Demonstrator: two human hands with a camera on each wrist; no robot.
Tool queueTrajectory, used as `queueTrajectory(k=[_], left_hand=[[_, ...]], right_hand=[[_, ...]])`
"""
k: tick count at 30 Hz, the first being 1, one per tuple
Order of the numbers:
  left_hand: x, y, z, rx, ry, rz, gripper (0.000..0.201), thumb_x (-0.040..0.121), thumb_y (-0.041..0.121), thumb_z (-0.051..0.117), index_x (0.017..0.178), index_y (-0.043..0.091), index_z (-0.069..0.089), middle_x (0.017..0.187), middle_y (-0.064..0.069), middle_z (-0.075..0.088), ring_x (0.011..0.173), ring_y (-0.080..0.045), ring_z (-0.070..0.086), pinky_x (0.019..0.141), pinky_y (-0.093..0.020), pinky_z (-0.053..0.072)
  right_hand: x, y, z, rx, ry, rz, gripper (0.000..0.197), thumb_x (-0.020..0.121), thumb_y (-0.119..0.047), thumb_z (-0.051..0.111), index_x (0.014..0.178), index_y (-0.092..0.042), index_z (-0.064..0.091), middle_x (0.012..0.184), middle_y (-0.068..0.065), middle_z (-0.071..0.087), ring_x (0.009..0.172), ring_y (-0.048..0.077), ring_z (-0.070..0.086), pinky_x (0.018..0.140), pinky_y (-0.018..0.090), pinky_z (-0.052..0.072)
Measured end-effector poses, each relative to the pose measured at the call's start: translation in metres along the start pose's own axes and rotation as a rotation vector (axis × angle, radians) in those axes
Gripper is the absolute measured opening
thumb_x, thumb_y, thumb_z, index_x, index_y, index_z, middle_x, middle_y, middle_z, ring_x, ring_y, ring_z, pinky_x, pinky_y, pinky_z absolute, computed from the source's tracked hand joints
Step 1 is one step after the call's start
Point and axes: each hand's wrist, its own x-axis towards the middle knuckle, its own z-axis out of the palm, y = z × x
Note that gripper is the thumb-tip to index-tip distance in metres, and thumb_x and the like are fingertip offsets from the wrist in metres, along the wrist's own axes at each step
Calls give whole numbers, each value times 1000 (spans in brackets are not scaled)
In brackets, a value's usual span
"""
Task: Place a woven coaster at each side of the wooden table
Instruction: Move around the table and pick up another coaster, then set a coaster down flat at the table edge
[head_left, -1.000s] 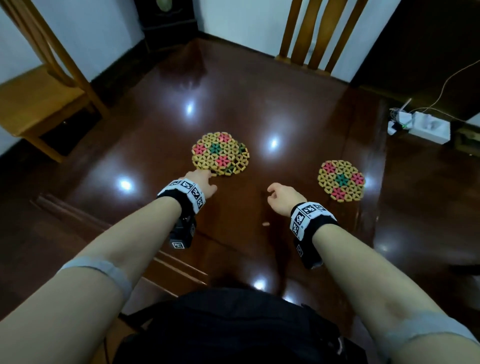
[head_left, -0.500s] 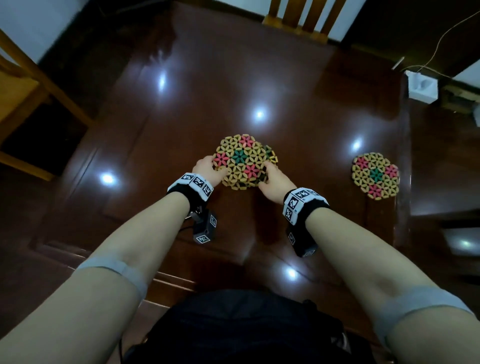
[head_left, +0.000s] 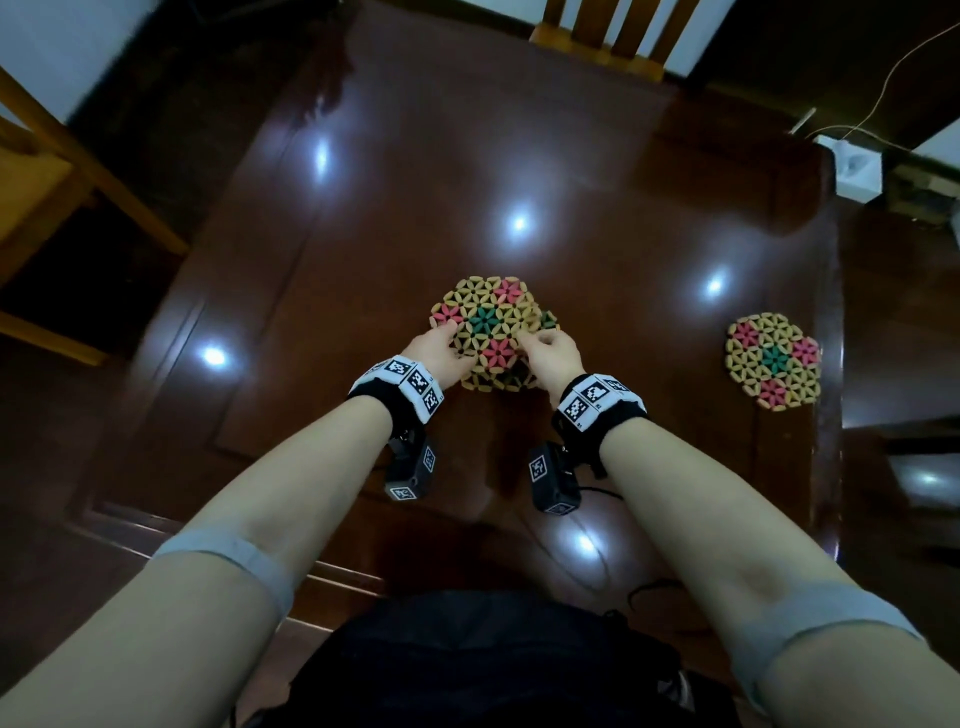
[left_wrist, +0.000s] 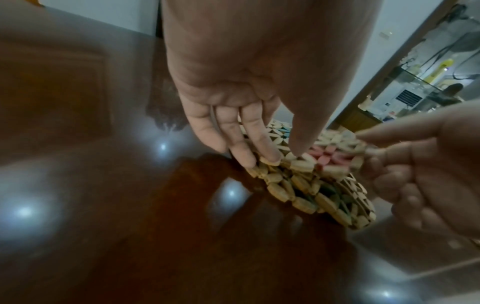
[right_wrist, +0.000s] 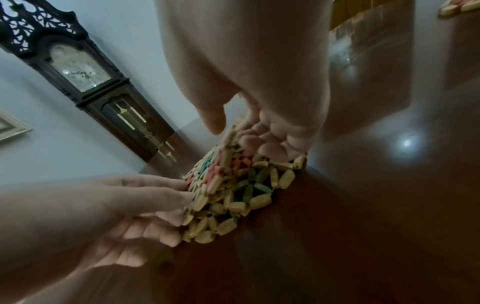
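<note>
I see both hands on the stack of round woven bead coasters (head_left: 485, 332) at the centre of the dark glossy wooden desk (head_left: 363, 249). My left hand (head_left: 439, 353) pinches the top coaster's left edge; my right hand (head_left: 550, 353) grips its right edge. A single matching coaster (head_left: 772, 358) lies near the desk's right edge.

L hand (head_left: 439, 353): fingers pinching | R hand (head_left: 553, 356): fingers pinching | forearms fwd
</note>
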Motion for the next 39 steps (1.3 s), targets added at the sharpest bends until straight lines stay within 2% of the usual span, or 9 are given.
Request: queueTrajectory(k=[6,11,14,16,22,25,30,34,39], left_hand=[[-3,-6,-2,-114,-29,-22,70,92,40,53,150,19,21,146,-9,46,128,-26,51,105,-36,43],[-15,-19,-2,-321,127,-120,67,91,49,49,144,13,32,113,-4,62,107,-28,62,97,-39,48],[-28,-20,-4,-386,104,-106,54,92,56,41,119,12,57,112,-5,66,98,-27,66,81,-38,53],[-40,-15,-2,-521,77,-79,47,94,49,45,120,11,57,112,-5,67,94,-22,68,69,-32,53],[-79,-7,8,-657,71,20,41,93,19,59,130,8,47,120,-19,64,104,-30,65,81,-37,54],[-101,-7,19,-595,-50,22,54,93,15,60,141,8,37,124,-15,62,107,-28,63,83,-37,53],[-130,-18,64,-292,-108,-6,43,87,28,67,124,10,55,102,-10,70,79,-16,68,68,-29,58],[-145,-36,98,2,-123,-69,46,82,38,70,116,10,58,97,-6,72,79,-17,72,73,-35,60],[-166,-49,109,277,55,-38,59,79,40,71,129,22,46,124,-4,58,107,-22,60,90,-41,53]], right_hand=[[-2,-12,5,-83,-21,-18,39,90,-40,55,118,-14,62,114,6,68,93,26,69,78,40,60],[-20,-8,-4,296,-87,-40,25,94,-19,57,118,-13,61,105,7,70,78,20,69,63,26,54],[-39,-3,-12,430,-203,-63,22,92,-14,60,115,-16,59,100,6,71,76,19,69,66,27,54],[-50,4,-17,409,-298,-54,21,88,-12,65,108,-18,60,99,6,72,79,20,71,71,29,54],[-89,40,-38,243,-356,-51,37,87,-30,66,121,-15,58,107,2,70,92,18,68,88,37,51],[-98,69,-54,354,-200,-43,29,91,-33,60,115,-18,58,104,1,66,90,18,65,78,35,54],[-117,126,-71,236,-166,-2,18,91,-10,59,108,-15,59,100,7,64,84,17,63,71,33,56],[-125,168,-67,151,-172,-15,52,87,-10,64,135,-5,46,114,13,66,103,25,66,96,45,53],[-135,191,-64,-138,-133,-183,66,87,-15,63,146,-15,33,142,6,48,132,25,45,109,36,38]])
